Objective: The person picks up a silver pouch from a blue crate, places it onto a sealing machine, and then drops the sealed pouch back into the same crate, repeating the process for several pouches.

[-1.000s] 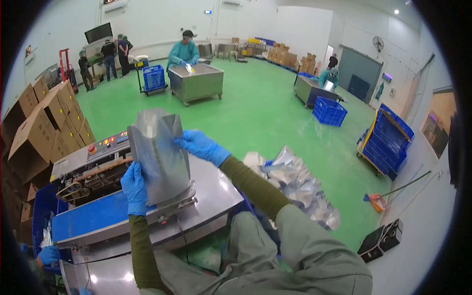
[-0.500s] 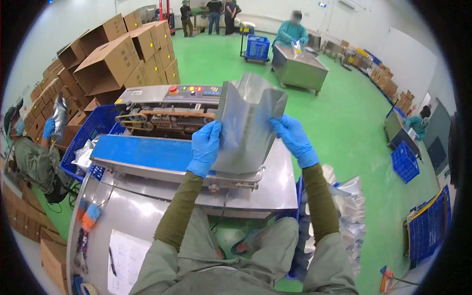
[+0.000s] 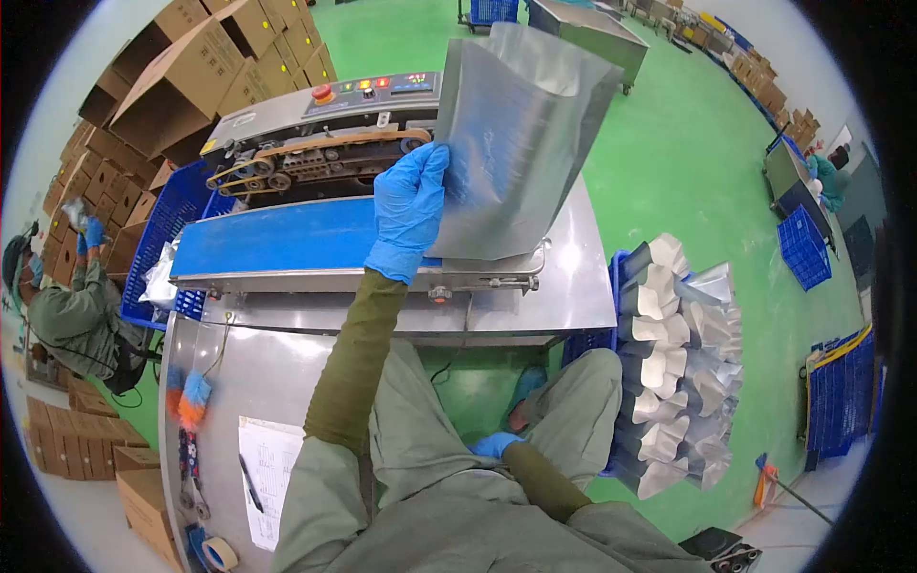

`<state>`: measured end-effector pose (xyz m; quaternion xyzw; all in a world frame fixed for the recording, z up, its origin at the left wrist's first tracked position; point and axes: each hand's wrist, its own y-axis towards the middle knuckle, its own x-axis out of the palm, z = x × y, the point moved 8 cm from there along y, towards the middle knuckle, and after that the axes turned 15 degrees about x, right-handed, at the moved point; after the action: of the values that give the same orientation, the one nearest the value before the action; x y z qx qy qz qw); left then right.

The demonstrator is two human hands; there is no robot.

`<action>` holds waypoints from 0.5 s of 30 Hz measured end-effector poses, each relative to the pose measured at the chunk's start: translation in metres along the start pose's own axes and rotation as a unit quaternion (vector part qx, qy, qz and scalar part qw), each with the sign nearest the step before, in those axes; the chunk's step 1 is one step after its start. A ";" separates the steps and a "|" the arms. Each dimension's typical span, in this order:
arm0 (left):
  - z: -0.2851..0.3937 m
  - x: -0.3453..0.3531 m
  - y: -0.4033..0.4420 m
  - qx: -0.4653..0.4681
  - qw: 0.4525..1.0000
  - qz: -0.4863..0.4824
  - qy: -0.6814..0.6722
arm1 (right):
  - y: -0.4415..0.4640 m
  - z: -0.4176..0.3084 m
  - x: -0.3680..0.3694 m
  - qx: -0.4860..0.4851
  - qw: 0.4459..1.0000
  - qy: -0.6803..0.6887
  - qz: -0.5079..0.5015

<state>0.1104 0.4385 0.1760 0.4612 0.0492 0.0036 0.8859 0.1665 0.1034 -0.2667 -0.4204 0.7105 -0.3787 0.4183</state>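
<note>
My left hand (image 3: pixel 409 212), in a blue glove, pinches the left edge of a silver foil bag (image 3: pixel 511 143). The bag stands upright with its top gaping, over the right end of a sealing machine (image 3: pixel 368 95) with a blue belt (image 3: pixel 287 237). My right hand (image 3: pixel 496 444), also gloved, is low near my thigh, partly hidden by the forearm; its fingers cannot be made out. Several silver bags (image 3: pixel 669 363) stand packed in a blue crate (image 3: pixel 611 349) to my right.
On the steel table (image 3: pixel 315 349) are a paper (image 3: pixel 272 468) with a pen, a tape roll (image 3: pixel 220 553) and a colourful duster (image 3: pixel 194 399). Cartons (image 3: pixel 191 86) are stacked at the left, where a co-worker (image 3: pixel 76 310) sits beside a blue crate (image 3: pixel 162 229).
My right hand has let go of the bag and dropped down towards my lap. My left hand still holds the bag. The view has tilted further down.
</note>
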 end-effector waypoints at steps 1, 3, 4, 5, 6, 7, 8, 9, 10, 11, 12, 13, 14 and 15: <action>0.000 -0.002 0.000 -0.008 1.000 -0.005 -0.001 | -0.003 0.004 0.006 0.056 0.998 0.021 -0.031; 0.008 -0.002 0.003 0.020 0.998 -0.030 0.046 | 0.005 0.012 0.016 0.116 0.991 0.040 -0.055; 0.007 -0.001 0.003 0.031 0.997 -0.043 0.052 | 0.024 0.016 0.022 0.096 0.995 0.029 -0.020; 0.006 -0.002 0.002 0.033 0.997 -0.040 0.051 | 0.044 0.019 0.026 0.062 0.998 0.022 0.025; 0.007 -0.002 0.003 0.043 0.997 -0.044 0.045 | 0.059 0.021 0.026 0.032 0.997 0.015 0.070; 0.006 0.000 0.007 0.048 0.997 -0.053 0.040 | 0.052 0.012 0.014 0.012 0.994 0.008 0.109; 0.001 0.001 0.010 0.041 0.996 -0.060 0.043 | 0.043 0.004 0.008 0.022 0.985 0.047 0.162; -0.002 0.002 0.009 0.031 0.997 -0.057 0.038 | 0.036 0.002 0.005 0.053 0.993 0.038 0.095; -0.003 0.003 0.009 0.024 0.998 -0.051 0.030 | 0.026 0.005 -0.005 0.087 0.995 0.026 0.031; -0.004 0.006 0.009 0.019 0.998 -0.055 0.024 | 0.018 0.005 -0.018 0.091 0.995 0.032 0.028; -0.007 0.004 0.009 0.017 0.999 -0.045 0.021 | 0.016 0.010 -0.027 0.103 0.994 0.014 0.018; -0.006 0.001 0.011 0.020 0.999 -0.031 0.020 | 0.019 0.018 -0.030 0.115 0.993 -0.010 0.012; -0.006 -0.001 0.010 -0.011 0.998 -0.045 0.040 | 0.026 0.021 -0.027 0.121 0.992 -0.016 0.019; -0.003 -0.003 0.008 -0.002 0.999 -0.029 0.040 | 0.041 0.022 -0.019 0.096 0.995 -0.021 0.019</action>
<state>0.1079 0.4450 0.1812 0.4570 0.0977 -0.0037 0.8841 0.1812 0.1309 -0.3058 -0.3723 0.6697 -0.4286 0.4788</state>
